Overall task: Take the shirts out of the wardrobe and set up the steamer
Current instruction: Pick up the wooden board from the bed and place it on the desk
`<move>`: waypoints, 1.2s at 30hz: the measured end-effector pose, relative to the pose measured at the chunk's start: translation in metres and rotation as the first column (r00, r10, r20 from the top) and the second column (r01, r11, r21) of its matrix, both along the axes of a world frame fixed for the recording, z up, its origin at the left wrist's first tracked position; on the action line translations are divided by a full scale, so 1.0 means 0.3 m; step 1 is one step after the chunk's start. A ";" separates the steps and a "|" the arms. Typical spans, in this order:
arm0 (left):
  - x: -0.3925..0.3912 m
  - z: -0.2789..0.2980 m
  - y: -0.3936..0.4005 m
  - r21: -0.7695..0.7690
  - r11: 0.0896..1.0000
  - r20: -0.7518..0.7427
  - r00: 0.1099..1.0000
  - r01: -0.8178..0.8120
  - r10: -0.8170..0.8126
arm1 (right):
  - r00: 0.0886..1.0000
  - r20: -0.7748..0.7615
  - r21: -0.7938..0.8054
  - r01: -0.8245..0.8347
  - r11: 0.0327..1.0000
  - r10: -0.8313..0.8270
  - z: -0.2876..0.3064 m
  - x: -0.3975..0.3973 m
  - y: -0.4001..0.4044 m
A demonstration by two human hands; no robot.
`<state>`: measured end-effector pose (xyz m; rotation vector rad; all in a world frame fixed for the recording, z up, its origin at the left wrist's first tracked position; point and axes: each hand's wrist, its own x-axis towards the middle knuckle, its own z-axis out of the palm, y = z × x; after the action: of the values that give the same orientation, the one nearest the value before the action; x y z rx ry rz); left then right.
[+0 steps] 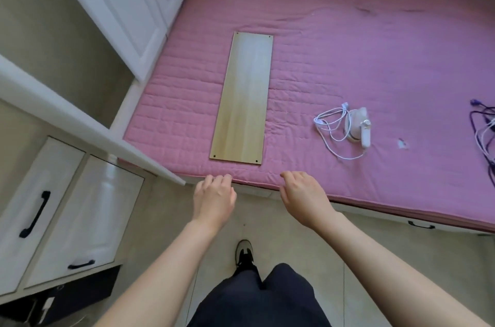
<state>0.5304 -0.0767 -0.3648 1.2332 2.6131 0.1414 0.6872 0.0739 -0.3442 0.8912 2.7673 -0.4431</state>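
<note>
steamer (359, 124) lies beyond right hand (302, 192), apart.

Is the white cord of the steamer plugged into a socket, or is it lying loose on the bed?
Loose. The cord lies coiled on the pink mattress beside the steamer, no socket nearby.

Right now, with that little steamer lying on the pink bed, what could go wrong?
1. The steamer lies on the soft mattress, where it might tip if stood up.
2. Its loose white cord could snag when lifted.
3. The wooden board lies loose near the mattress edge, and shirts dropped there might shift it.
</note>
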 end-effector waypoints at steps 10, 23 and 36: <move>-0.236 -0.109 0.325 -0.013 0.998 0.043 0.997 0.061 -0.060 | 0.999 0.015 -0.017 -0.038 0.999 0.038 -0.124 -0.243 0.335; -0.560 -0.302 0.593 -0.230 0.972 0.102 0.993 -0.040 0.065 | 0.988 0.125 -0.249 0.117 0.961 -0.088 -0.338 -0.544 0.718; -0.830 -0.775 0.707 -0.316 0.945 0.246 0.954 -0.088 0.171 | 0.918 0.208 -0.434 0.395 0.809 -0.337 -0.781 -0.834 0.891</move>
<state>0.2815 0.1356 -0.5974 0.8699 2.3676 -0.0618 0.4369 0.3413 -0.5785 1.2659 2.2090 -1.0344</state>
